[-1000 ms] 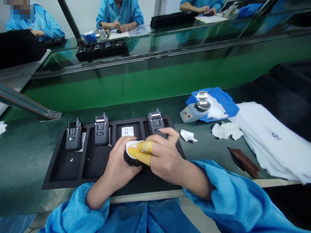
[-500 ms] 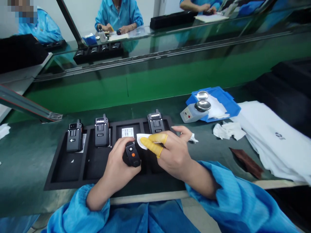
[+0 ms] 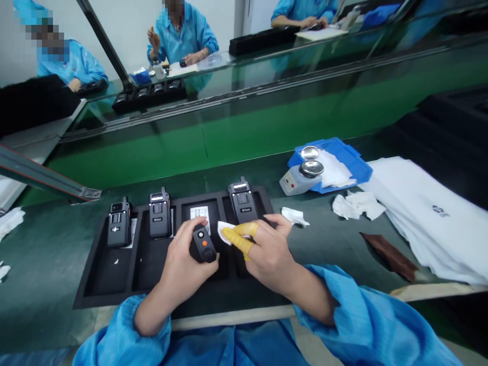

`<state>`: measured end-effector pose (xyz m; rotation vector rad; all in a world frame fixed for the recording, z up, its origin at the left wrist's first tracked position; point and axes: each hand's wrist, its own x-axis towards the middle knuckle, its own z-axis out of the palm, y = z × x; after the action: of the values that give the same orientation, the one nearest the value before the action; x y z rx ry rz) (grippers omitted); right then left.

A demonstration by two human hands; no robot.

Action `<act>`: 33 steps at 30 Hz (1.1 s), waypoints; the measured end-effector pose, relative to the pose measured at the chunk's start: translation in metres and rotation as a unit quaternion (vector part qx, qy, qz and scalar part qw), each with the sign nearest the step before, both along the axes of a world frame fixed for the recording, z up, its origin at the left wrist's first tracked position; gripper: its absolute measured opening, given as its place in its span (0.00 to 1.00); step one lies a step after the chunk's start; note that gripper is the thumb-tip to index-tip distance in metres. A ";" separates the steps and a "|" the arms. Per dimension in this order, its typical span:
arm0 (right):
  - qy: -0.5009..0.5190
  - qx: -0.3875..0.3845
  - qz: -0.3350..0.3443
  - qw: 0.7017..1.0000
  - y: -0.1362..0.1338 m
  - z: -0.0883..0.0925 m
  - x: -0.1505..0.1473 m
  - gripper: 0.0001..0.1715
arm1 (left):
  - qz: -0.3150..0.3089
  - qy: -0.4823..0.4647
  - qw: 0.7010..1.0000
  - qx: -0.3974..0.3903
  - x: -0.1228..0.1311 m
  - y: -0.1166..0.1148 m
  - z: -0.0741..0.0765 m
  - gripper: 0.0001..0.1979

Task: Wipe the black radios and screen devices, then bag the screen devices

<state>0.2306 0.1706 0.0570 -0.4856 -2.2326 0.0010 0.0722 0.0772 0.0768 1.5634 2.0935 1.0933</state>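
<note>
My left hand (image 3: 186, 264) is wrapped round a black two-way radio (image 3: 204, 244), whose end with a white and an orange button faces up. To its right, my right hand (image 3: 267, 249) wears yellow finger cots on two fingers and pinches a folded white wipe (image 3: 225, 234). A small gap separates the wipe from the radio. Both hands are over a black foam tray (image 3: 131, 274) with several compartments. Radios marked Riton lie in it: one far left (image 3: 119, 226), one beside it (image 3: 160, 216), and one on the right (image 3: 243, 203). A white label (image 3: 198, 212) shows in the compartment behind my left hand.
Behind on the right stand a pump bottle (image 3: 299, 180) and a blue bin (image 3: 360, 165) of white wipes. Crumpled wipes (image 3: 356, 205), a brown cloth (image 3: 389, 254) and white sheets (image 3: 423, 218) lie to the right. Beyond the green partition (image 3: 160, 147), co-workers (image 3: 183, 35) sit at a bench.
The view has shifted slightly. My right hand with the wipe has drawn a little away from the radio. Across the partition, a co-worker has raised one hand.
</note>
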 end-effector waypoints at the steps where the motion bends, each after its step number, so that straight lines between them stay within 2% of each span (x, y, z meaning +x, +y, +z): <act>1: 0.002 -0.010 -0.007 1.000 0.001 -0.003 0.004 0.18 | 0.004 0.012 1.000 -0.010 -0.003 0.004 0.002 0.27; 4: 0.019 -0.031 -0.017 0.999 0.001 -0.014 0.013 0.18 | 0.033 0.065 0.993 -0.093 -0.017 0.027 0.013 0.40; 7: 0.030 -0.039 -0.021 0.999 0.001 -0.023 0.018 0.19 | 0.058 0.138 0.967 -0.208 -0.028 0.058 0.020 0.52; 10: 0.029 -0.047 -0.021 0.998 0.002 -0.029 0.019 0.20 | 0.070 0.215 0.940 -0.256 -0.029 0.082 0.016 0.51; 13: 0.024 -0.058 -0.018 0.998 0.002 -0.031 0.019 0.21 | 0.102 0.253 0.923 -0.272 -0.024 0.090 0.010 0.45; 17: 0.030 -0.063 -0.024 0.997 0.002 -0.032 0.019 0.19 | 0.110 0.306 0.918 -0.227 -0.030 0.072 0.012 0.40; 19: 0.036 -0.064 -0.026 0.997 0.002 -0.033 0.018 0.18 | 0.132 0.346 0.910 -0.184 -0.043 0.058 0.015 0.37; 21: 0.042 -0.062 -0.025 0.997 0.003 -0.033 0.017 0.17 | 0.165 0.352 0.903 -0.180 -0.059 0.046 0.015 0.36; 26: 0.068 -0.062 -0.026 0.995 0.003 -0.036 0.011 0.18 | 0.198 0.229 0.919 -0.253 -0.092 0.037 0.000 0.40; 30: 0.067 -0.054 -0.028 0.996 0.004 -0.038 0.008 0.18 | 0.201 0.176 0.941 -0.208 -0.099 0.033 -0.002 0.39; 33: 0.061 -0.043 -0.027 0.997 0.006 -0.033 0.008 0.17 | 0.205 0.134 0.957 -0.155 -0.098 0.015 0.003 0.41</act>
<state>0.2389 0.1764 0.0236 -0.5775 -2.1049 0.0960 -0.0262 0.0926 0.0798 1.2122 2.7016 0.6390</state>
